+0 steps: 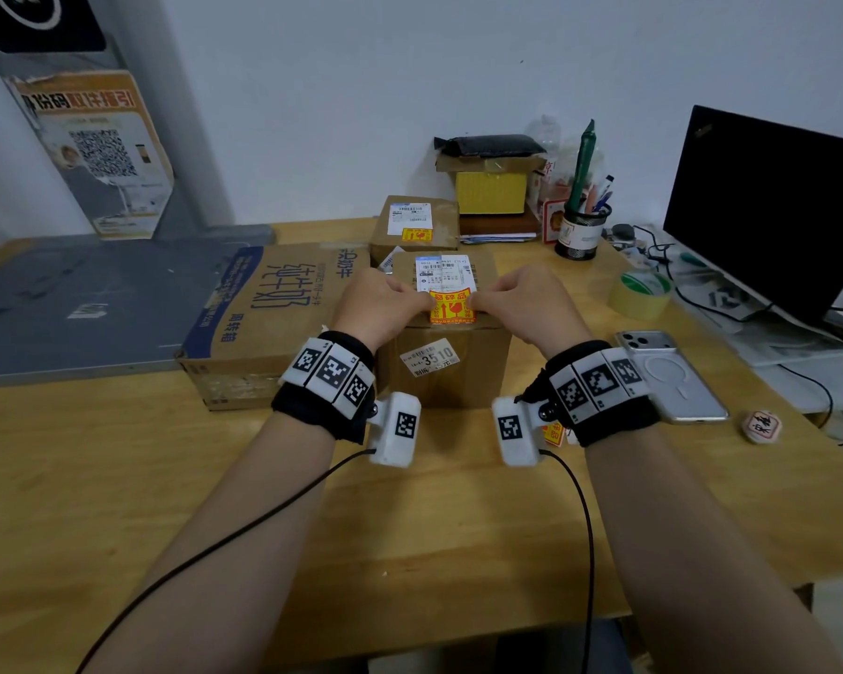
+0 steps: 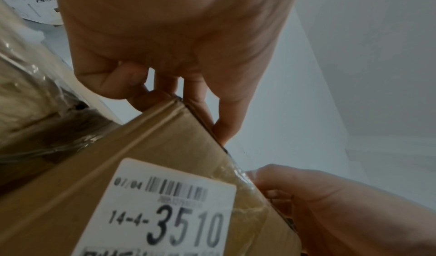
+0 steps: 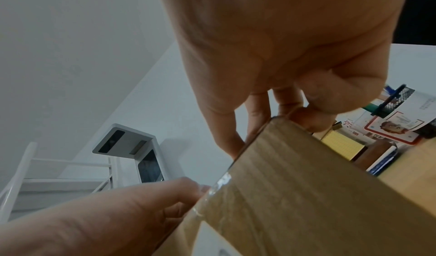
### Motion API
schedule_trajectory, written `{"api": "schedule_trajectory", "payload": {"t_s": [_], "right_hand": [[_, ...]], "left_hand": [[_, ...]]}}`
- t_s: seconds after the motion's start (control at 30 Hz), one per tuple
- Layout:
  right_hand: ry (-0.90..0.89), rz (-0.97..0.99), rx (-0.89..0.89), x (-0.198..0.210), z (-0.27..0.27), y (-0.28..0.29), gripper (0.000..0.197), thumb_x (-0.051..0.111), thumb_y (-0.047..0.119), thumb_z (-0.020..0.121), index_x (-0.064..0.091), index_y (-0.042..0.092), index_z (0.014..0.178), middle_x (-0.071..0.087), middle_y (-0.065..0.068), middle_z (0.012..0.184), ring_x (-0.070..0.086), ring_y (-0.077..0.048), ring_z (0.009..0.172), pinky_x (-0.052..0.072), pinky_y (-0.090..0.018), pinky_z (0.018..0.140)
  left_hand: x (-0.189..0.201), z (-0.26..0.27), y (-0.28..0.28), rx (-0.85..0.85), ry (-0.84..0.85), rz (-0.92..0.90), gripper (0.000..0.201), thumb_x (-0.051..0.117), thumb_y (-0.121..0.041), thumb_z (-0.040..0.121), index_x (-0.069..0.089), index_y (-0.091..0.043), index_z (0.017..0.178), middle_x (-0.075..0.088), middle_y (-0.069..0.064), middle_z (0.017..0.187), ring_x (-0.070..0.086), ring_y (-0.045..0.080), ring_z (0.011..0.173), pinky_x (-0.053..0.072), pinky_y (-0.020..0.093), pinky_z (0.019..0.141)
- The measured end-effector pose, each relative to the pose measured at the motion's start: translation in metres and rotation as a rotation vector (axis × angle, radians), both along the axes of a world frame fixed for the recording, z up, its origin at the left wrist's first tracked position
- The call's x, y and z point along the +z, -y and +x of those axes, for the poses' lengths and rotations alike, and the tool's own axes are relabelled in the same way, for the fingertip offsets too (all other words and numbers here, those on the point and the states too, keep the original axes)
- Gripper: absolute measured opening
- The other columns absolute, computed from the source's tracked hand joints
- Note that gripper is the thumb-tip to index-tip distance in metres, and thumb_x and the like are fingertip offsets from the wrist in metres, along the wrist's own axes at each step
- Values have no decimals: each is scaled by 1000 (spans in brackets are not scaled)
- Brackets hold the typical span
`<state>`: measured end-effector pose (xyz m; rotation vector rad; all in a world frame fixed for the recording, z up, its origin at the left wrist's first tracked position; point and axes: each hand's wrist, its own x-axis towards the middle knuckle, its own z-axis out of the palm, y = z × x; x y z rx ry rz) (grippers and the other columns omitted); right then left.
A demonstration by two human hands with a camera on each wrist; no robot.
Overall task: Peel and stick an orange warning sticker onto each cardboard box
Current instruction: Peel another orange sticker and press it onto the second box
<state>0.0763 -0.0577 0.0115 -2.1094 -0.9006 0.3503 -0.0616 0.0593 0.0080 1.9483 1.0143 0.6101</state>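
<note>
Here, from the head camera, the left hand and right hand press curled fingertips on the orange warning sticker atop the middle cardboard box; a mesh pen cup holds pens. Each wrist camera shows fingers bent over the box's top edge.

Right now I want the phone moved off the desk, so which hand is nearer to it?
Right. The right hand is on the box by the orange sticker, with the phone just beside its wrist. The left hand is on the box's far side.
</note>
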Motion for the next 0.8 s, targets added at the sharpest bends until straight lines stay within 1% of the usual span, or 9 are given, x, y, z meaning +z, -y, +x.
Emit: {"api": "schedule_trajectory", "payload": {"t_s": [0.13,0.23,0.33,0.43,0.6,0.73,0.8], "right_hand": [[18,-8,-11,-2,1,-2,21,77,36,87,72,24,70,66,7,75,58,-8,74,42,-30,60],[20,-3,-25,-3,1,-3,20,78,37,85,73,24,70,68,7,77,61,-12,81,43,-31,65],[33,-6,-28,-5,1,-3,23,78,37,84,70,24,67,65,7,74,61,-14,80,42,-31,64],[49,-16,-32,-4,0,-2,24,78,37,84,68,25,66,65,8,74,61,-14,80,42,-31,66],[57,-9,-35,-6,-1,-2,24,79,36,84,66,26,66,64,9,74,62,-15,81,42,-31,67],[85,-19,-54,-5,-2,2,30,81,38,84,62,24,66,63,6,72,58,-13,72,41,-31,61],[105,-32,-58,-5,-3,5,31,81,41,84,61,25,67,63,8,74,59,-13,74,40,-32,63]], "left_hand": [[0,0,0,2,-17,2,25,81,-33,84,83,-8,89,80,11,97,75,25,96,60,49,92],[-1,-1,0,3,-26,4,26,81,-34,83,83,-9,87,81,9,93,75,23,93,61,50,90],[-1,0,0,3,-36,9,23,81,-34,84,83,-11,87,80,6,92,74,20,92,60,47,91],[0,0,1,-4,-46,10,21,81,-34,85,83,-13,87,79,3,92,72,18,92,60,45,91],[0,-1,0,-8,-42,0,20,80,-33,86,82,-13,87,78,3,91,72,18,92,59,44,92],[-1,-2,-1,-10,-41,-8,18,81,-34,85,81,-16,85,77,1,94,70,18,93,59,43,92],[-2,-2,-1,-3,-24,1,17,82,-34,84,81,-17,83,77,-1,94,70,17,94,59,42,92]]}}
